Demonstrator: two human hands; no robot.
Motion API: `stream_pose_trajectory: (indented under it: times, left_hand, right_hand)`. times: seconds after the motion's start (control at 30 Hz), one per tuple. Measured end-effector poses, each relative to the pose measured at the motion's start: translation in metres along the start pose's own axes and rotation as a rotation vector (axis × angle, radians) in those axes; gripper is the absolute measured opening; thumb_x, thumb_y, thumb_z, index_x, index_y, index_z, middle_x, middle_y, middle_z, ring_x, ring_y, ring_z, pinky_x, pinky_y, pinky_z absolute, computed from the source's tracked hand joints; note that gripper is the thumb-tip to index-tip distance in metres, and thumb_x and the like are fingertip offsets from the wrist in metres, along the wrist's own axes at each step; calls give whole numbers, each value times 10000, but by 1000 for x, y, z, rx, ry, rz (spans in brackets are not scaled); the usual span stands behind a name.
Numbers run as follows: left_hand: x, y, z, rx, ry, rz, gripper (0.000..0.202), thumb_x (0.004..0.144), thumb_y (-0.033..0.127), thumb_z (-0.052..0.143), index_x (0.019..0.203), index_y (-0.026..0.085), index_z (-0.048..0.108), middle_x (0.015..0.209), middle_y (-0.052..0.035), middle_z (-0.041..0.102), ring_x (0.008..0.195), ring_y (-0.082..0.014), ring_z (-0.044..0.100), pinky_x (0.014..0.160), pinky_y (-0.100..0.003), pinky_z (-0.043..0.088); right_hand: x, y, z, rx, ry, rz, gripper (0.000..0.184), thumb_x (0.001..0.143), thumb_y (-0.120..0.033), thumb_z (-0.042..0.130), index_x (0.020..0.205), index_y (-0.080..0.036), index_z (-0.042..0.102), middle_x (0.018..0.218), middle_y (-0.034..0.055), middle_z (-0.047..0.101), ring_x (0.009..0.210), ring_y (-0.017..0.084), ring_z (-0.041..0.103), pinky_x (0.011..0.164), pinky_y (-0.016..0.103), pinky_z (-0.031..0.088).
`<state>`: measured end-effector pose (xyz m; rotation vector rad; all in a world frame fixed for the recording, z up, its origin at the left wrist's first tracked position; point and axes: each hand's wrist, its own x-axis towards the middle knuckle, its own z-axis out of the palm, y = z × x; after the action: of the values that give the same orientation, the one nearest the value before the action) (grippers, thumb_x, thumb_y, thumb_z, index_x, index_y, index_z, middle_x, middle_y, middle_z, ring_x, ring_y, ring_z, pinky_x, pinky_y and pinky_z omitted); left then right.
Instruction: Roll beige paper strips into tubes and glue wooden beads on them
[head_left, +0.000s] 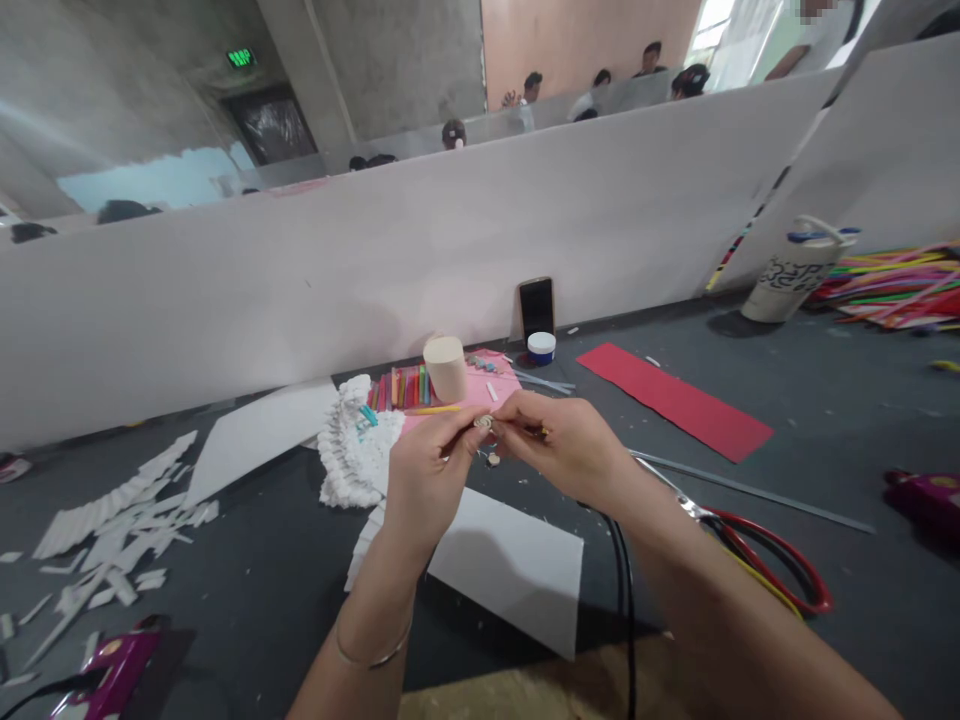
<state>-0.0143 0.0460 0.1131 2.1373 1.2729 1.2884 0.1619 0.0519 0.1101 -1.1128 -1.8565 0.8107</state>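
Observation:
My left hand (pixel 427 475) and my right hand (pixel 566 445) meet above the dark table, fingertips pinched together on a small rolled paper coil (pixel 484 423). The right hand also grips a thin tool whose tip is in the coil; it is too slim to name. Just below the fingers lies another small coil (pixel 493 459). A white sheet (pixel 510 565) lies under my forearms. Behind the hands sits a pink sheet (pixel 495 385) carrying coloured paper strips (pixel 405 388) and a cream cup (pixel 445 367). A pile of white folded paper (pixel 349 455) is left of my left hand.
Red-handled scissors (pixel 757 550) lie right of my right arm, beside a red paper strip (pixel 675 400). A phone (pixel 535 308) leans on the white partition, a small jar (pixel 541 346) before it. White scraps (pixel 112 530) lie at left, coloured strips (pixel 900 285) and a bucket (pixel 795 270) far right. People sit beyond the partition.

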Motion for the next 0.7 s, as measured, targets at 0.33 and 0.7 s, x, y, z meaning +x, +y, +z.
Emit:
stream_pose_trajectory:
  times: [0.33, 0.7]
  left_hand:
    - [0, 1, -3, 58, 62, 312, 174, 898, 152, 568, 1010, 219, 683, 959, -46, 717, 884, -143, 661, 773, -268, 540]
    - [4, -7, -11, 153, -59, 313, 95, 902, 233, 587, 953, 206, 662, 777, -5, 701, 726, -122, 641, 663, -233, 483]
  right_hand:
    - [2, -5, -4, 384, -125, 85, 191, 897, -376, 559, 798, -213, 570, 666, 1, 674, 603, 126, 620, 591, 256, 488]
    - [3, 1, -8, 258, -261, 109, 260, 910, -426, 530, 847, -189, 617, 642, -5, 654, 568, 103, 575, 535, 226, 439]
